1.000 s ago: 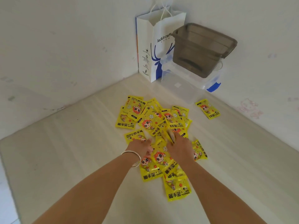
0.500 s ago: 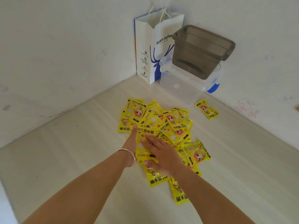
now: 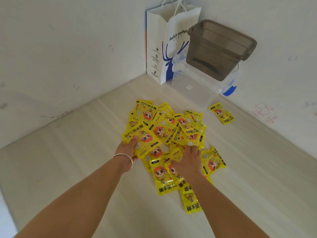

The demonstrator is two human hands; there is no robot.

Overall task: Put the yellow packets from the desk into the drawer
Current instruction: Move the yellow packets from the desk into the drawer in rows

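Several yellow packets (image 3: 164, 129) with a red-haired cartoon figure lie heaped in the middle of the pale wooden desk (image 3: 68, 160). One yellow packet (image 3: 221, 113) lies apart at the right, near the wall. My left hand (image 3: 127, 149), with a silver bangle on the wrist, grips packets at the heap's left edge, thumb on top. My right hand (image 3: 189, 160) rests palm down on the right part of the heap, fingers curled onto packets. No drawer is in view.
In the far corner stand a white and blue paper bag (image 3: 164, 47) and a clear plastic box (image 3: 197, 90) with a dark plastic bin (image 3: 217, 50) on top of it. White walls close the desk on the left and right.
Both hands have moved apart: the left hand has gone to the heap's left edge and taken hold of packets, and the right hand has shifted right across the heap. The packets have shifted.
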